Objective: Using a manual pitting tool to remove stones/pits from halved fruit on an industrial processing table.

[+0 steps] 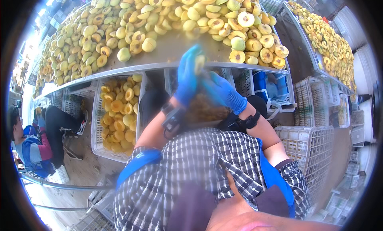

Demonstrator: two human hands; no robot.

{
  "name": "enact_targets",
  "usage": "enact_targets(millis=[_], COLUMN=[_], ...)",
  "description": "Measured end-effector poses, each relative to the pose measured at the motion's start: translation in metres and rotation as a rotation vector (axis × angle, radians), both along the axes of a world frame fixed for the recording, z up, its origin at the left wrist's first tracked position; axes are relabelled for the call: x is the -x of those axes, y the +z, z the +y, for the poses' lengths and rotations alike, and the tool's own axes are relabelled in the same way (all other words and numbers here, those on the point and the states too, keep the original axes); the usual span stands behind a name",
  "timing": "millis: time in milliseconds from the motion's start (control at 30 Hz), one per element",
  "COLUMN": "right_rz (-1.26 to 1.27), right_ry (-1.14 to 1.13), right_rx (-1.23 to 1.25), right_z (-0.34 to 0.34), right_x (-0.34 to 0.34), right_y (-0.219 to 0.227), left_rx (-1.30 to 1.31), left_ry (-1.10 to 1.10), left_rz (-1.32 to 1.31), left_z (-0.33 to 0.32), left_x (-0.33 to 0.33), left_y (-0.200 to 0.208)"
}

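Note:
Both of my hands wear blue gloves and meet above the near edge of a metal table (175,47). My left hand (186,77) has its fingers pointing up and closed around a pale yellow-green peach (200,63), partly hidden and blurred. Just to its right, my right hand (224,90) reaches toward the fruit. Motion smears its fingertips, so their grip and anything in them cannot be made out. Beyond my hands, a wide heap of cut peach halves (155,17) covers the table, many showing reddish-brown centres.
Below the table edge at left stands a white crate (97,140) of yellow peach halves. A blue-and-white crate (275,87) and stacked white crates (309,141) lie right. Another peach-covered table (303,43) is at far right. A person (34,145) sits at far left.

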State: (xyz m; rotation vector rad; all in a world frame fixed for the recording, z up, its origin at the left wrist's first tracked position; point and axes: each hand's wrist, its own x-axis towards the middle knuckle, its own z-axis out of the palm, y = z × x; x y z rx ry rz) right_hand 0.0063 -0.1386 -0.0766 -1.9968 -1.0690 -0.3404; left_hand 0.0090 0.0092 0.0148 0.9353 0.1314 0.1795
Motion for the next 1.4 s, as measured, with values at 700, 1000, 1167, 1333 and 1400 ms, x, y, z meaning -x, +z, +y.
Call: enact_targets(millis=[700, 1000, 1167, 1333, 1400], right_rz=[0.652, 0.453, 0.632, 0.648, 0.661], right_ry=[0.225, -0.063, -0.030, 0.052, 0.031], right_rx=[-0.306, 0.783, 0.729, 0.573, 0.562], right_z=[0.005, -0.038, -0.027, -0.032, -0.032], right_x=[0.018, 0.030, 0.025, 0.013, 0.012], right_y=[-0.029, -0.005, -0.007, -0.050, -0.057], left_rx=[0.464, -1.784, -1.586, -1.454, -1.398], left_ry=[-0.270, 0.277, 0.220, -0.099, -0.193], left_rz=[0.390, -0.234, -0.095, -0.180, 0.004], left_z=[0.013, 0.179, 0.182, 0.105, 0.069], left_x=[-0.017, -0.002, -0.041, -0.150, -0.195], left_y=[-0.028, -0.045, -0.040, -0.076, -0.091])
